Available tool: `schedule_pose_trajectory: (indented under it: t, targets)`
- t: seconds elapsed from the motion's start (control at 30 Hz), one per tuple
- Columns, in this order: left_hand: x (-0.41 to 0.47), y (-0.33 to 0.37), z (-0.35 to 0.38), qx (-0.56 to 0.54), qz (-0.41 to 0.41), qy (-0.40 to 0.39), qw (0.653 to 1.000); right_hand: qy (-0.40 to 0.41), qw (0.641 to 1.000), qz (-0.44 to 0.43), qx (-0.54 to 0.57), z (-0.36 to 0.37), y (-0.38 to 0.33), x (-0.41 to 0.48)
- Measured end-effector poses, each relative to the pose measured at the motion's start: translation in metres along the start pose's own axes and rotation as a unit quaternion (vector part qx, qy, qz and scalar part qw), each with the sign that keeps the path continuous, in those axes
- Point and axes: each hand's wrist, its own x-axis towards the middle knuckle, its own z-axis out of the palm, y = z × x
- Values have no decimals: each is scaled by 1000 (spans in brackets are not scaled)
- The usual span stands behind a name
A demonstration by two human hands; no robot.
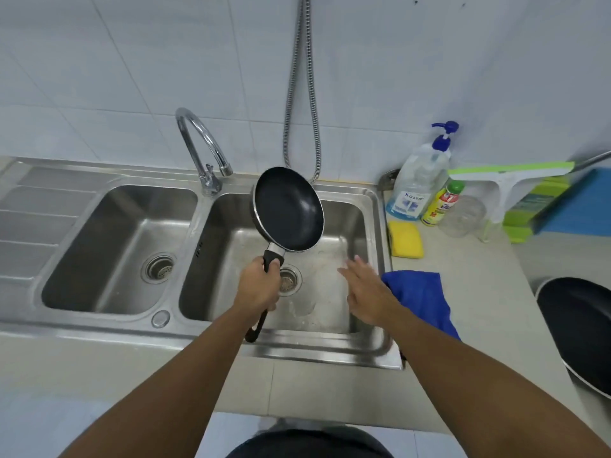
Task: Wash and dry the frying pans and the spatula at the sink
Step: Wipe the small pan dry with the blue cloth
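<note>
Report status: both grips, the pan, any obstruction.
Left grip holds small black frying pan by handle over right steel basin. Right grip open beside blue cloth. No obstruction seen.

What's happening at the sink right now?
A person grips a small black frying pan by its handle in the left hand, tilted above the right basin of the double sink. The right hand is open, fingers straight, over the same basin beside a blue cloth at the sink's edge. No water shows at the faucet. A larger frying pan sits on the counter at the far right.
</note>
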Motion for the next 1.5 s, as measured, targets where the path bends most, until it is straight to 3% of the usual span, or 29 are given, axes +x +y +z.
schedule_pose_trajectory:
  t: [0.07,0.17,0.3,0.37,0.47,0.6,0.7,0.77,0.87,0.97,1.03,1.17,1.23,1.3,1.4,1.5]
  targets:
    - [-6,-1,10,-67,-42,-30,996,33,997,57,-50,9,21,-22]
    - [-15,-5,21,-82,-54,-59,993,96,974,182,-96,25,50,-57]
    - [-29,-9,36,-85,-60,-88,991,90,931,353,-27,42,59,-75]
    - [-36,-9,44,-85,-63,-99,989,113,936,333,4,47,52,-77]
    - [-44,-7,52,-73,-56,-105,990,215,934,274,76,44,49,-75]
    - [-50,-10,56,-48,-43,-108,992,338,874,218,274,3,38,-43]
    - [-53,-11,55,-32,-37,-114,992,406,841,140,331,-49,12,-4]
    - [-55,-11,51,-15,-23,-121,992,394,865,80,302,-75,-7,25]
    - [-56,-9,46,17,16,-131,991,269,908,53,316,-95,-31,63]
    - [-48,-5,39,86,60,-104,989,219,876,86,422,-93,-53,77]
    - [-37,-3,29,108,68,-85,988,189,876,22,443,-81,-64,71]
    - [-18,-1,0,98,70,-55,991,62,933,-107,338,-51,-36,56]
    - [-15,0,-7,112,75,-75,988,18,969,-97,227,-50,-5,59]
    - [-18,-2,-6,115,73,-111,984,5,997,-65,32,-60,19,67]
    - [-23,-4,5,109,61,-145,981,93,981,-54,-160,-86,28,84]
    - [-22,1,13,91,36,-164,982,225,970,-18,-88,-95,19,98]
